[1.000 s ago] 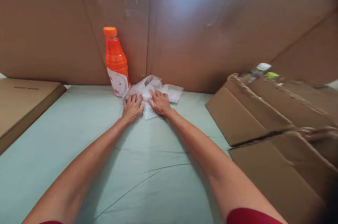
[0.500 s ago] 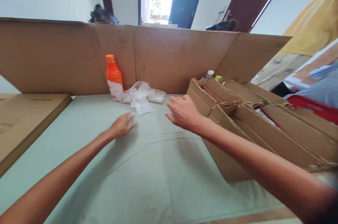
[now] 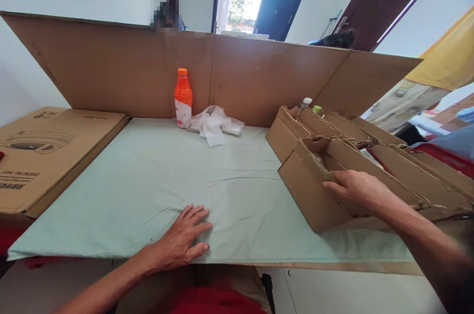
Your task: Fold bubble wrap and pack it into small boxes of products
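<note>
My left hand (image 3: 185, 236) lies on the pale green cloth (image 3: 148, 180) near the table's front edge, fingers spread, holding nothing. My right hand (image 3: 359, 190) is at the front compartment of an open cardboard box (image 3: 311, 190) with several dividers. Its thumb side shows over the near wall, while the other fingers are mostly hidden by the cardboard, so their grip is unclear. Toward the back of the cloth an orange bottle (image 3: 183, 99) stands upright. Beside it on the right is a crumpled heap of whitish translucent plastic wrap (image 3: 213, 125).
A tall cardboard panel (image 3: 259, 77) runs along the back. On the left lies a flat printed carton (image 3: 70, 131). Bottles with a white cap (image 3: 307, 101) and a green cap (image 3: 317, 109) poke out of the divided box. Part of a person's head (image 3: 165, 17) shows behind the panel.
My right hand has moved from near the plastic wrap rightward to the divided box. My left hand has drawn back toward the front edge and now rests on the cloth. The view has shifted.
</note>
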Available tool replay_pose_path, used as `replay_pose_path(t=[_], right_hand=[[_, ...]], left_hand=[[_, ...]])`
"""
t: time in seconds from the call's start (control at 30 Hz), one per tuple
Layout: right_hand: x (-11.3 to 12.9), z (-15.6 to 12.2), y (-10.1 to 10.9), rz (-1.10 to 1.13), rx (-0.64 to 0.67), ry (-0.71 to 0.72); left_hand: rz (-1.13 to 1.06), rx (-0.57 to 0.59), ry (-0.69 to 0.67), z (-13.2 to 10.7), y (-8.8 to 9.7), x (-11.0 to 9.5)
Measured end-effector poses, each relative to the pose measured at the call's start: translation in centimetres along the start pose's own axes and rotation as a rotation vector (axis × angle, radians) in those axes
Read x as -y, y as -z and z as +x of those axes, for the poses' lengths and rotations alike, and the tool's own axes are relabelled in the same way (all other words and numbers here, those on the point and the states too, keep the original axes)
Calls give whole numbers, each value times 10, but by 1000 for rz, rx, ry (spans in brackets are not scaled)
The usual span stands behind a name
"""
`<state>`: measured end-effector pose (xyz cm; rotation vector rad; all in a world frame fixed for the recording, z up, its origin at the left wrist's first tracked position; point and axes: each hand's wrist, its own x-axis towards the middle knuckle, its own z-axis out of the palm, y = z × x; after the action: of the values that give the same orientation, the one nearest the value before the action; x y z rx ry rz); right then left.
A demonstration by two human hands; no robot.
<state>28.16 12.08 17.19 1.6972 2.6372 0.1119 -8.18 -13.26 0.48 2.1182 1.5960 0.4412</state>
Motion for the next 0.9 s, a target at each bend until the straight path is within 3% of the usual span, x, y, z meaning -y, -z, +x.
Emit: replay_pose_path(t=[0.13, 0.23, 0.33, 0.4, 0.5, 0.57, 0.67, 0.77, 0.9], right_hand=[[64, -23, 13, -66, 49, 202], [117, -40, 18, 5, 51, 556], [154, -47, 21, 194, -82, 921], [159, -47, 20, 369, -258, 1019], [142, -43, 0, 609, -523, 861], [128, -45, -28, 722, -549, 687], [121, -56, -83, 782, -360, 554], [137, -69, -130, 802, -142, 491], [162, -55, -154, 876, -53, 395]], left_hand=[[-171, -150, 115, -13, 3, 13], [-280, -361, 241, -19, 6, 21], [-339, -541, 324, -25, 9, 22], [-352, -602, 347, -32, 11, 21], [-353, -628, 404, -46, 13, 24], [-363, -645, 452, -53, 13, 28], [-381, -681, 493, -55, 12, 36], [-363, -652, 538, -45, 13, 41], [-372, -584, 600, -25, 17, 50]])
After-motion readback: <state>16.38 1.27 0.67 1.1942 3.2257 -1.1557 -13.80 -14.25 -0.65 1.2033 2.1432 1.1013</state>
